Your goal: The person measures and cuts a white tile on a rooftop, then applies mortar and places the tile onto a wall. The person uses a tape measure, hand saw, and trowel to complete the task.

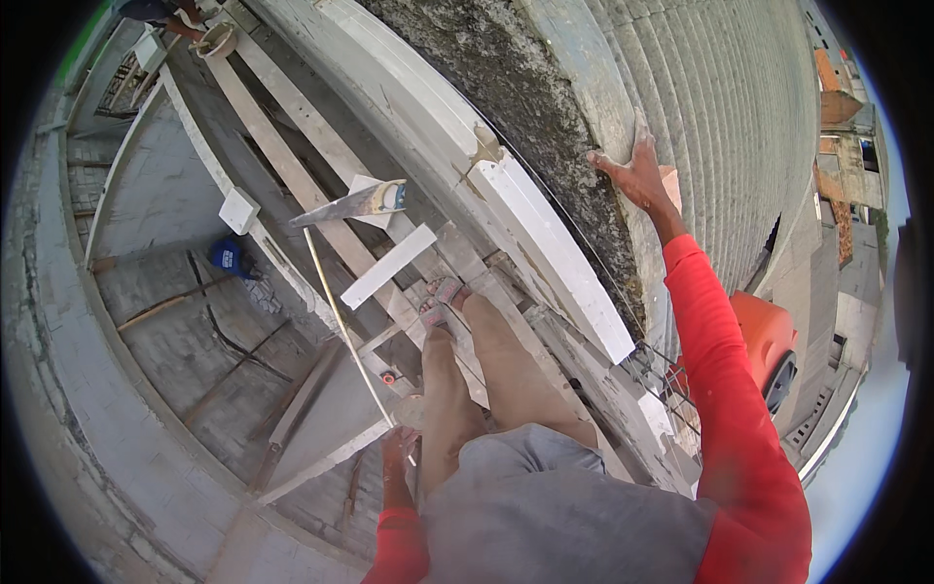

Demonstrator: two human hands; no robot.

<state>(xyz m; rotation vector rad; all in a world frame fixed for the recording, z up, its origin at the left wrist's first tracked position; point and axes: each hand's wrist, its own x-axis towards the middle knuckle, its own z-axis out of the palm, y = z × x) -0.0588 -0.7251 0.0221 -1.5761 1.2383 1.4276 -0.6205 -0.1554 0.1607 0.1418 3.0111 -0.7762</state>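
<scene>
My right hand (637,175), fingers spread, rests on the pale concrete edge (639,268) beside a dark, rough strip and a corrugated grey roof (715,117). At the lower middle, my left hand (397,446) is curled beside a narrow beam (340,456) and a long thin pale stick (346,333); what its fingers grip is unclear. Ahead of my feet lie a short white block (389,263) and a tool (341,204) with a broad grey blade and blue end. A long white block (550,258) lines the ledge below my right hand.
My sandalled feet stand on narrow planks (292,175) high above a lower level, where a person in blue (229,258) is bent over. Another person (175,21) is at the top left beside a bucket (216,39). An orange tank (754,331) sits right.
</scene>
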